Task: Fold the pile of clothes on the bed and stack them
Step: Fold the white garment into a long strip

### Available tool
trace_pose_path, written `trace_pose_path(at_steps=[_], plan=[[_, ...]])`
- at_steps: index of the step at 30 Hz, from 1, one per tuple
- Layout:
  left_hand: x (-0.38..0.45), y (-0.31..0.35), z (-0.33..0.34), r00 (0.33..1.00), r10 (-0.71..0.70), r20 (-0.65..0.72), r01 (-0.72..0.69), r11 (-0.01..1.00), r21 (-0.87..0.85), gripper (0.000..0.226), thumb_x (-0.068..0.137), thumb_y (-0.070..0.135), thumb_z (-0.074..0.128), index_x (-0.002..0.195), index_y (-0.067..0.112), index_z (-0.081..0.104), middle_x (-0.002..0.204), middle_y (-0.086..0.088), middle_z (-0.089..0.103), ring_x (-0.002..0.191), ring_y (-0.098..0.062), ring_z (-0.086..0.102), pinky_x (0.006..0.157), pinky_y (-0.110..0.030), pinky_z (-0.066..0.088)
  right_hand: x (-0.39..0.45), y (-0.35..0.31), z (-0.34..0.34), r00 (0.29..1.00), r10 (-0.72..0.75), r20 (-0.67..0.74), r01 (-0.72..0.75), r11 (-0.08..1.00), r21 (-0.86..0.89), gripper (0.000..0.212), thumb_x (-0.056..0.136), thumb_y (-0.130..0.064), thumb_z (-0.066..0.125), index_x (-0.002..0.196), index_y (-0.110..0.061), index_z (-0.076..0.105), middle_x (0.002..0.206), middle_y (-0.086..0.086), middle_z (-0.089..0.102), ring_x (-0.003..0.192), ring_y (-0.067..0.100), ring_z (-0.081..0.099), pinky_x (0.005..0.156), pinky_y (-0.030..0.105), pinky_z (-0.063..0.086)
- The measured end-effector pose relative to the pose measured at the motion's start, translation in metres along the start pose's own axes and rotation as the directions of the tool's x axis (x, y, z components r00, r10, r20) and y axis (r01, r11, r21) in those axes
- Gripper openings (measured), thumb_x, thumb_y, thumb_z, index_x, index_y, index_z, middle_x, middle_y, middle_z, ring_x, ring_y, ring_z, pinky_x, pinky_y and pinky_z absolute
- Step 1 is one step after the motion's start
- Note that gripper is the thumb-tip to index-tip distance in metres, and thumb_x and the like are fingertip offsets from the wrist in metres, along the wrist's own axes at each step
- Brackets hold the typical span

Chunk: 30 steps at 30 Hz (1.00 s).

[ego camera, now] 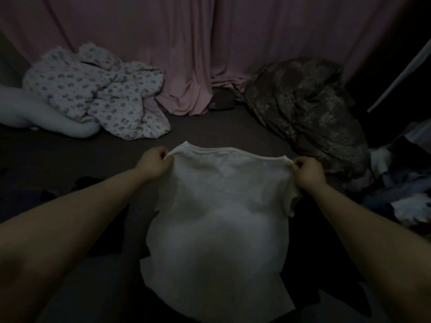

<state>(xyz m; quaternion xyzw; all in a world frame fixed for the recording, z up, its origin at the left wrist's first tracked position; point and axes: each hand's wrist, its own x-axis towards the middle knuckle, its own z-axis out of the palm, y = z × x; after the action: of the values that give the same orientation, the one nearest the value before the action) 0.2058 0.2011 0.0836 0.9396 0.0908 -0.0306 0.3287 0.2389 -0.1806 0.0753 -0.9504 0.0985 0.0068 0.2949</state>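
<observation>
On the dark bed [233, 127], a white shirt [219, 220] is held up by its top corners. Left hand [154, 164] pinches one corner, and right hand [308, 171] pinches the other. Behind the shirt hangs a pink curtain [186, 47]. A pile of clothes [396, 187] lies right of the shirt.

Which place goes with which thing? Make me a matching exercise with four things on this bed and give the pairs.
Things:
1. white T-shirt
2. flower-print cloth
3. dark mottled pillow
4. heap of mixed clothes

Places:
A. far left, against the pink curtain
B. right edge of the view
C. centre, top corners pinched by the left hand and right hand
D. far right, against the curtain

Pairs: 1-C, 2-A, 3-D, 4-B
</observation>
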Motion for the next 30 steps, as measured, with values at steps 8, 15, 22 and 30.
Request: trace_pose_path(at_steps=[8, 15, 22, 30], plan=[[-0.022, 0.017, 0.046, 0.991, -0.074, 0.111, 0.093, 0.979, -0.18, 0.016, 0.093, 0.02, 0.054, 0.087, 0.007, 0.061, 0.077, -0.009, 0.059, 0.072, -0.02, 0.054, 0.06, -0.025, 0.039, -0.014, -0.015, 0.036, 0.983, 0.112, 0.148, -0.163, 0.9, 0.404, 0.033, 0.088, -0.016, 0.065, 0.057, -0.006, 0.057, 0.051, 0.001, 0.048, 0.038, -0.002, 0.038, 0.041, 0.012, 0.032], [-0.054, 0.062, 0.079, 0.978, -0.081, 0.194, 0.171, 0.839, -0.516, 0.02, 0.091, 0.014, 0.06, 0.084, -0.003, 0.069, 0.084, -0.019, 0.067, 0.072, -0.017, 0.058, 0.063, -0.022, 0.048, -0.058, -0.065, 0.062, 0.902, 0.078, 0.424, -0.348, 0.712, 0.61, 0.028, 0.089, -0.023, 0.064, 0.09, 0.004, 0.069, 0.083, 0.014, 0.068, 0.075, 0.022, 0.063, 0.07, 0.031, 0.053], [-0.079, 0.073, 0.091, 0.982, -0.064, 0.179, 0.168, 0.734, -0.658, 0.022, 0.09, 0.009, 0.06, 0.085, -0.01, 0.068, 0.08, -0.014, 0.067, 0.074, -0.017, 0.06, 0.067, -0.025, 0.048, -0.084, -0.09, 0.076, 0.88, 0.094, 0.466, -0.425, 0.595, 0.683, 0.022, 0.093, -0.02, 0.058, 0.073, -0.009, 0.062, 0.07, 0.004, 0.062, 0.066, 0.015, 0.06, 0.061, 0.025, 0.049], [-0.082, 0.072, 0.073, 0.967, -0.089, 0.24, 0.232, 0.701, -0.674, 0.018, 0.093, 0.011, 0.056, 0.083, 0.006, 0.07, 0.084, -0.008, 0.068, 0.074, -0.01, 0.064, 0.064, -0.017, 0.05, -0.1, -0.098, 0.068, 0.885, 0.081, 0.458, -0.424, 0.545, 0.724, 0.018, 0.093, -0.013, 0.056, 0.089, 0.002, 0.066, 0.079, 0.01, 0.065, 0.071, 0.014, 0.063, 0.055, 0.02, 0.054]])
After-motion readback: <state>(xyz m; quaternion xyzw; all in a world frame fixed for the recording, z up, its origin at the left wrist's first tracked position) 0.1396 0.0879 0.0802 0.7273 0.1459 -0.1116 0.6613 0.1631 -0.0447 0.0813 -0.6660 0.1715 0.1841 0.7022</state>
